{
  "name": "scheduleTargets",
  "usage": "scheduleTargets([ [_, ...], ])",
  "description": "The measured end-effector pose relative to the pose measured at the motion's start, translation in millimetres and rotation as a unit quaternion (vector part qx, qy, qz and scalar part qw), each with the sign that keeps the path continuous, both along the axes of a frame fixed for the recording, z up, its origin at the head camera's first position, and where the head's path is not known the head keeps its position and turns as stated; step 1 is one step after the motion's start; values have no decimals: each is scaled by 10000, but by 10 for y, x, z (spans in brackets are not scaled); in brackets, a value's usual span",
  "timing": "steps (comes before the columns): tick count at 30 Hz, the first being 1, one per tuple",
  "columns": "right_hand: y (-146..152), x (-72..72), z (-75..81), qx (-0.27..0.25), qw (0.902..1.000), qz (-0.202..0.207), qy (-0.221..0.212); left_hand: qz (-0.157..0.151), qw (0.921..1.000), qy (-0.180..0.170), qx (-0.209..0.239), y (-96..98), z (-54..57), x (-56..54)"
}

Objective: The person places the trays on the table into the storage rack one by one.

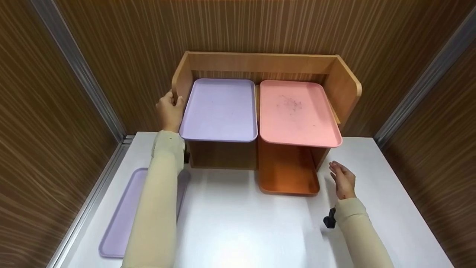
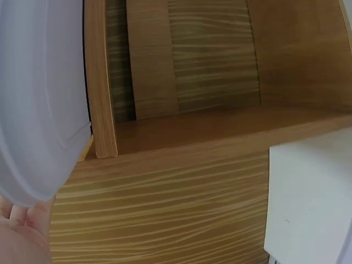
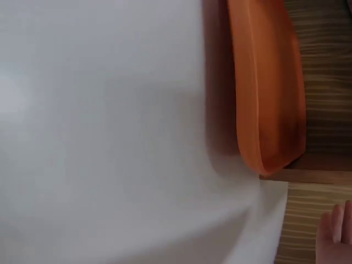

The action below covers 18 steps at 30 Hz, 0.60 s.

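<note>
A two-compartment wooden shelf (image 1: 260, 61) stands at the back of a white table. On its top lie a purple tray (image 1: 219, 111) at left and a pink tray (image 1: 297, 123) at right. My left hand (image 1: 170, 113) grips the shelf's left side panel, thumb in front, beside the purple tray. In the left wrist view, part of the left hand (image 2: 25, 234) shows below the tray's corner. An orange tray (image 1: 290, 182) sticks out of the lower right compartment. To its right, my right hand (image 1: 343, 182) hovers with fingers loosely extended, holding nothing.
A second purple tray (image 1: 124, 212) lies on the table (image 1: 238, 230) at left, partly hidden under my left forearm. Wood-grain walls (image 1: 260, 26) enclose the table at the back and both sides. Dark specks mark the pink tray.
</note>
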State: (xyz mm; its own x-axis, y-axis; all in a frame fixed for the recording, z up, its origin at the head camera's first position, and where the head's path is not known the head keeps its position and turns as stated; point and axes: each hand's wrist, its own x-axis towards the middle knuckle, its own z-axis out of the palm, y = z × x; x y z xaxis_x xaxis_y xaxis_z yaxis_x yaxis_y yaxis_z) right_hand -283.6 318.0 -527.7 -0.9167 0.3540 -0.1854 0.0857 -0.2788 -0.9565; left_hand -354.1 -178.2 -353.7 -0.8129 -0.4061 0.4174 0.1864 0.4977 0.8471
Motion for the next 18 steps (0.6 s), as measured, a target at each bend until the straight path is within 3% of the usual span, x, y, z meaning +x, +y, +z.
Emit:
scheduleTargets([
  [5, 29, -58, 149, 765, 9968, 147, 162, -363, 9992, 83, -126, -92, -88, 42],
  [11, 102, -145, 273, 1947, 9797, 414, 235, -740, 9971, 83, -123, -307, -295, 154],
  [14, 119, -157, 370, 1992, 9785, 314, 431, -765, 9968, 161, -171, -432, -454, 230],
  [18, 130, -146, 489, 1920, 9789, 203, 669, -654, 9975, 82, -241, -624, -748, 372],
])
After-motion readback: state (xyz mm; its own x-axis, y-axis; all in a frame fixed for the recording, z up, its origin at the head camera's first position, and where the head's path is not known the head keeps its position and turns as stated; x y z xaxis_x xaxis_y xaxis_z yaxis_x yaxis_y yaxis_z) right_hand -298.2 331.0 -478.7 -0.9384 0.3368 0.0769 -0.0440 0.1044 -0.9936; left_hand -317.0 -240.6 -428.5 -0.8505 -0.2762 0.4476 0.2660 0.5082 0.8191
